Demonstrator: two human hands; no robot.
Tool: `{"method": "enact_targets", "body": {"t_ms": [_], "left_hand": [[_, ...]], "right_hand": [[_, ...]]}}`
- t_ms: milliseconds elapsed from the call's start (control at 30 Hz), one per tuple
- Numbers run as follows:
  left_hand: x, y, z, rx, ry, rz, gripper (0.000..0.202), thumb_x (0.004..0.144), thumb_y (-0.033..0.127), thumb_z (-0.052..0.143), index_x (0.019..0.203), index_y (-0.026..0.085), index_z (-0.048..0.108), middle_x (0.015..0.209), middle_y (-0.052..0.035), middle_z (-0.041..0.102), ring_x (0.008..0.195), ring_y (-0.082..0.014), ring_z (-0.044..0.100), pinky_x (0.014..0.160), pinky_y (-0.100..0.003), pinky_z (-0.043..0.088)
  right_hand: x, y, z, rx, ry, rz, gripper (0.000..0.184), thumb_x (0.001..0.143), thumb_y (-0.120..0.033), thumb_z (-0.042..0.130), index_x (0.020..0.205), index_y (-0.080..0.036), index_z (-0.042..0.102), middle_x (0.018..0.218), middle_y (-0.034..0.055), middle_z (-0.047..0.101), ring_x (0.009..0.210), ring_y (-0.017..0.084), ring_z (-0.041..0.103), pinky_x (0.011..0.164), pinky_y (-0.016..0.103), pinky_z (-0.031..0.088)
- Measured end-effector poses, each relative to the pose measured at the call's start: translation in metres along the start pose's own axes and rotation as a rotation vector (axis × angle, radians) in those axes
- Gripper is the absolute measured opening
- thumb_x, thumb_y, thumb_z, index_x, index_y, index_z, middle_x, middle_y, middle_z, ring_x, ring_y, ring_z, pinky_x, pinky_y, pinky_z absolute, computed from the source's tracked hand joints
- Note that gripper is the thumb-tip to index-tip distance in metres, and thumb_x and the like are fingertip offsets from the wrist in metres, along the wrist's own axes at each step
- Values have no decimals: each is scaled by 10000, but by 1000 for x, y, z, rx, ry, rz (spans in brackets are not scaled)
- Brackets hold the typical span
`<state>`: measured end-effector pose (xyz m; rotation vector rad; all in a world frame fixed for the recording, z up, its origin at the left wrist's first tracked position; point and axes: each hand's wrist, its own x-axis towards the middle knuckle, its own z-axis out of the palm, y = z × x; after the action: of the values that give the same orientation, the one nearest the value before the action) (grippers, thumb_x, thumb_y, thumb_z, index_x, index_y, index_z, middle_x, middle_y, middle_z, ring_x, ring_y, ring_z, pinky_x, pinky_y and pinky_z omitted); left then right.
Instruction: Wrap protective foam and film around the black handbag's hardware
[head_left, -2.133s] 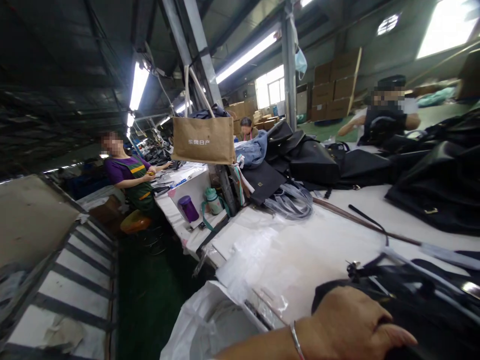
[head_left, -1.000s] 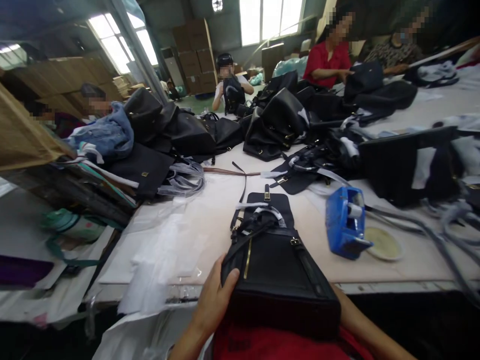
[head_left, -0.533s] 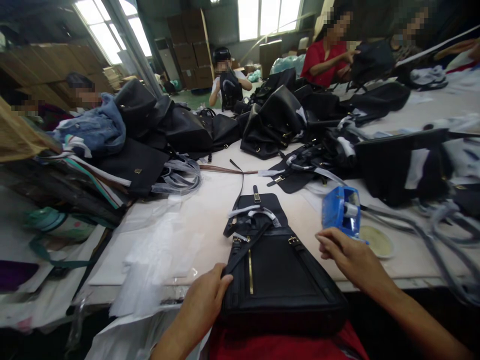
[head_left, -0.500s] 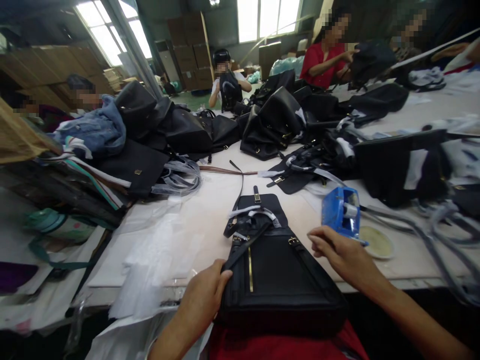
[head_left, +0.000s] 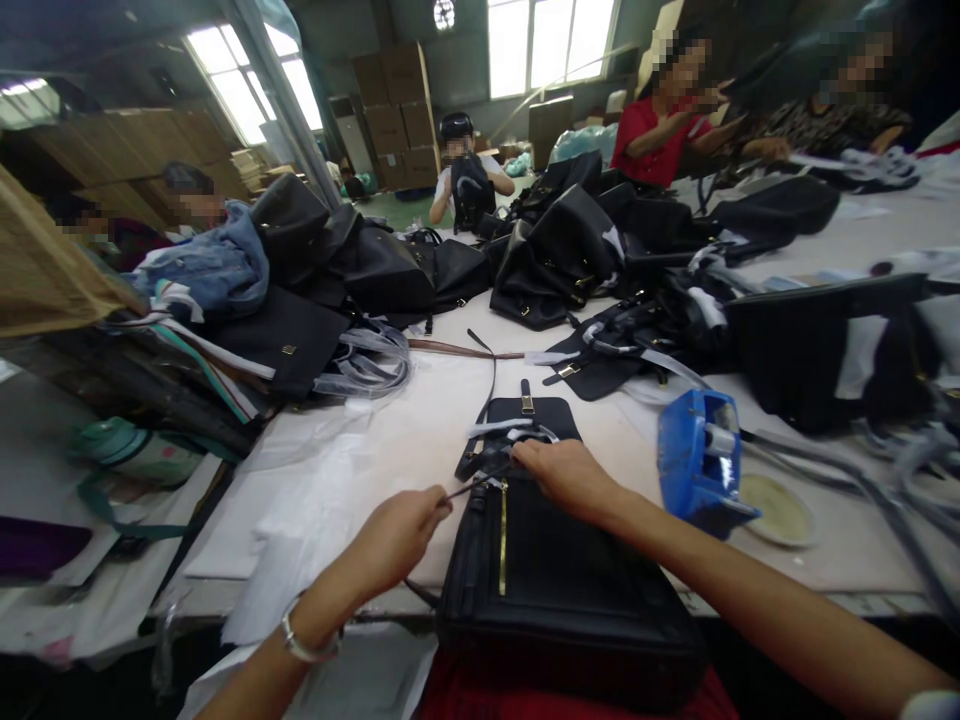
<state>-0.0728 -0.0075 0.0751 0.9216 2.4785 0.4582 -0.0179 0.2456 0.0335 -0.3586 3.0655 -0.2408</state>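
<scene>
A black backpack point(head_left: 570, 560) with a gold front zipper point(head_left: 503, 540) lies tilted before me, its lower end over my lap and its flap point(head_left: 562, 412) opened away onto the table. My left hand point(head_left: 409, 535) pinches a thin black strap point(head_left: 469, 489), pulled out to the bag's left. At the top of the bag, my right hand point(head_left: 562, 478) has its fingers closed beside the wrapped handle point(head_left: 525, 432); what they grip is hidden. A gold buckle piece point(head_left: 527, 402) shows on the flap's tab.
Right of the bag stand a blue tape dispenser point(head_left: 694, 460) and a round shallow dish point(head_left: 776, 510). White wrapping sheets point(head_left: 300, 510) lie at left. Black bags point(head_left: 562, 255) are heaped across the table. Several people sit around it, one in a red top point(head_left: 652, 140).
My right hand has moved left from beside the dispenser to the bag's top. My left hand has shifted slightly left and up, drawing the strap off the bag's front. The view has shifted slightly.
</scene>
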Motion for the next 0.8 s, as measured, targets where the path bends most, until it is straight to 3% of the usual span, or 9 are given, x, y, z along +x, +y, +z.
{"method": "enact_targets", "body": {"t_ms": [67, 167, 300, 367, 467, 567, 667, 800], "left_hand": [[2, -17, -17, 49, -14, -68, 273, 931, 311, 364, 855, 197, 601, 690, -34, 633, 639, -177, 571, 583, -249, 330], [5, -24, -30, 66, 19, -96, 277, 917, 280, 362, 860, 193, 619, 690, -33, 632, 640, -175, 561, 590, -250, 342], [6, -16, -14, -67, -13, 30, 325, 847, 156, 415, 1051, 242, 653, 938, -35, 681, 871, -185, 592, 778, -263, 405], [7, -13, -3, -196, -113, 104, 318, 820, 200, 511, 1102, 255, 647, 1055, -33, 667, 966, -199, 575, 859, -277, 411], [13, -13, 5, -437, -214, 94, 370, 803, 338, 600, 1156, 229, 606, 1094, -35, 642, 883, -180, 583, 791, -269, 459], [32, -14, 15, -550, -33, 21, 364, 892, 424, 467, 1136, 178, 580, 1026, -48, 637, 869, -167, 586, 797, -289, 476], [56, -17, 32, -391, 223, 57, 326, 905, 364, 442, 1125, 167, 580, 1114, -82, 600, 1065, -200, 541, 959, -350, 418], [67, -17, 41, -217, 254, 135, 118, 837, 255, 540, 850, 177, 627, 1040, -72, 612, 1094, -219, 517, 1000, -352, 381]], "right_hand": [[8, 8, -3, 0, -7, 68, 170, 918, -143, 385, 972, -184, 541, 918, 56, 648, 744, 180, 616, 607, 249, 370], [13, 12, -3, 9, -18, 100, 173, 918, -149, 391, 977, -187, 550, 930, 58, 653, 773, 193, 624, 613, 256, 365], [1, 13, 8, 36, -48, 15, 313, 860, -64, 396, 1073, -219, 564, 993, 47, 625, 775, 181, 614, 625, 258, 367], [-11, 15, 15, 49, -85, -6, 348, 849, -61, 405, 1097, -234, 575, 985, 47, 608, 747, 173, 606, 606, 260, 363], [-24, 18, 25, 58, -110, 17, 351, 839, -60, 414, 1094, -228, 587, 988, 53, 591, 734, 168, 604, 596, 259, 368], [-26, 17, 32, 66, -97, 31, 348, 836, -57, 412, 1086, -222, 590, 1004, 58, 585, 757, 172, 605, 622, 256, 393], [-24, 15, 36, 71, -97, 17, 343, 852, -67, 394, 1088, -215, 593, 1009, 70, 591, 772, 182, 609, 642, 261, 417], [-25, 13, 36, 124, -48, 54, 536, 842, -43, 368, 1345, -210, 443, 1064, 98, 614, 846, 194, 623, 725, 271, 446]]}}
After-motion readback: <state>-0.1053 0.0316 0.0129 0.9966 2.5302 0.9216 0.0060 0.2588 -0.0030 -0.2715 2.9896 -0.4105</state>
